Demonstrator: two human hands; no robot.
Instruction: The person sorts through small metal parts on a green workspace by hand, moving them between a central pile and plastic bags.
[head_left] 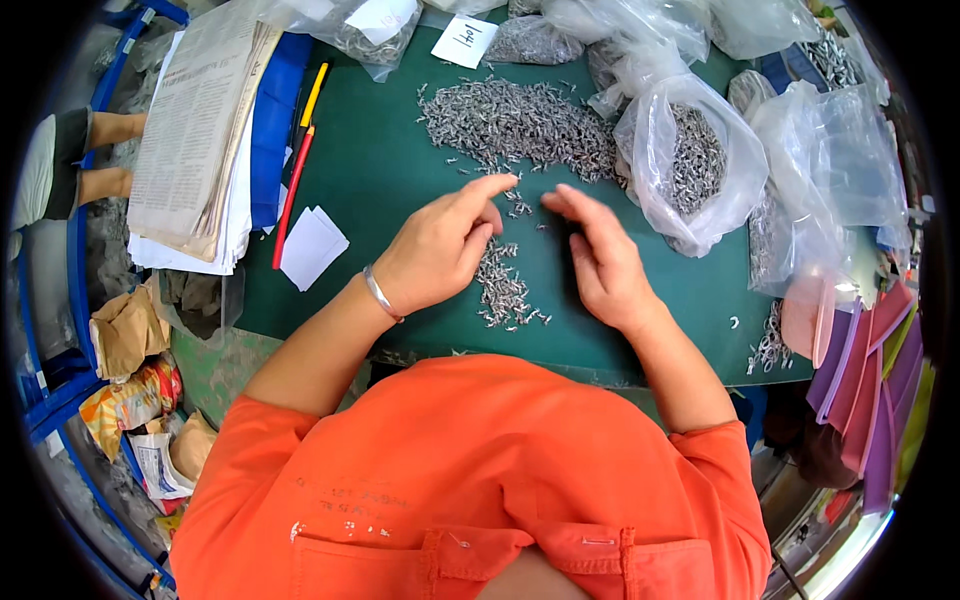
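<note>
A large heap of small grey metal pieces (520, 120) spreads over the green tabletop (380, 150). Nearer to me lies a smaller pile of the same pieces (505, 290). My left hand (440, 240), with a silver bangle at the wrist, reaches in between the two piles. Its index finger stretches out over a few loose pieces and the thumb stands apart from it. To the right, my right hand (603, 255) hovers by the table with thumb and fingers apart, holding nothing that I can see. The undersides of both hands are hidden.
An opened clear plastic bag (645, 200) of similar pieces stands right of the heap. More filled bags (530, 40) line the far edge. At left are stacked newspapers (195, 120), a red pen (293, 200) and white paper slips (313, 248). Metal rings (770, 345) lie at the right front.
</note>
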